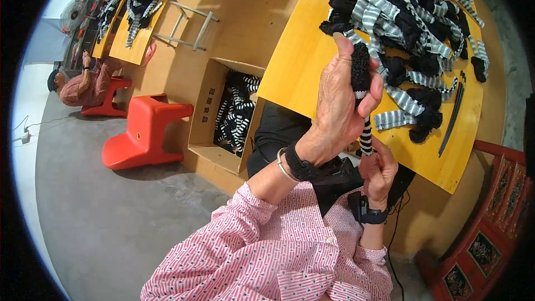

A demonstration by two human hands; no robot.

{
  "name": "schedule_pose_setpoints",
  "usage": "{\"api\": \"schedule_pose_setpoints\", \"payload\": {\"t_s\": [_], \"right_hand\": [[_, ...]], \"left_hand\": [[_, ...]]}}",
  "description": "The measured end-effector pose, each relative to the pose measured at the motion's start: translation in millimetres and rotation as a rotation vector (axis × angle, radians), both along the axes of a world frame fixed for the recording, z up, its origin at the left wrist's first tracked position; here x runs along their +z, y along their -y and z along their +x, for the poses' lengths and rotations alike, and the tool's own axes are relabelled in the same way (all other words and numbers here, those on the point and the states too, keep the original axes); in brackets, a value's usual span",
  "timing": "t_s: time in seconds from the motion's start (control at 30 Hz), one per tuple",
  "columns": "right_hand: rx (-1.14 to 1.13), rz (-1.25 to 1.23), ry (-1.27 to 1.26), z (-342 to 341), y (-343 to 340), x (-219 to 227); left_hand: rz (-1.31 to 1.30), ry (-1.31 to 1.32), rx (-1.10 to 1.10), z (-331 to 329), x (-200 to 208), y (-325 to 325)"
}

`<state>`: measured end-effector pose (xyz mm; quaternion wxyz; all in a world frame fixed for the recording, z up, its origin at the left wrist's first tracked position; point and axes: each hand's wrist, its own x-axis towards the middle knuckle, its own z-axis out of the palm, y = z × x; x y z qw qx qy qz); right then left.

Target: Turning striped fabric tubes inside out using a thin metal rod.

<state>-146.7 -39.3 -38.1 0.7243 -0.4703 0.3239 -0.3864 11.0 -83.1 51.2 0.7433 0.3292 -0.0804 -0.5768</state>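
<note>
Your left hand (340,100) wraps its fingers around the black fuzzy top of a sock (362,95); your right hand (379,170) pinches its striped lower end. The sock stands nearly upright, its long axis running up and down, above the near edge of the yellow table (301,61). Beyond it the sock pile (412,28) crowds the table's middle; bare tabletop lies to the left.

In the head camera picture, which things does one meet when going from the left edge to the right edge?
Seated person in the far corner → red plastic stool → open cardboard box of striped socks → left hand gripping a black-and-white striped sock → pile of striped socks on the yellow table → carved red wooden furniture.
</note>
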Motion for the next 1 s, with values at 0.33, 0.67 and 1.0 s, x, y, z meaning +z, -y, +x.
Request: {"api": "schedule_pose_setpoints", "payload": {"t_s": [0.33, 0.67, 1.0], "right_hand": [[-0.015, 0.124, 0.097, 2.0, 0.8, 4.4], [-0.095, 0.224, 0.098, 13.5, -4.7, 27.5], [0.189, 0.111, 0.041, -21.4, 4.2, 10.6]], "left_hand": [[0.036, -0.077, -0.092, -8.4, -3.5, -3.6], [0.048, -0.073, -0.041, -13.7, -2.0, -4.7], [0.025, 0.051, -0.029, -4.6, 6.4, 0.9]]}}
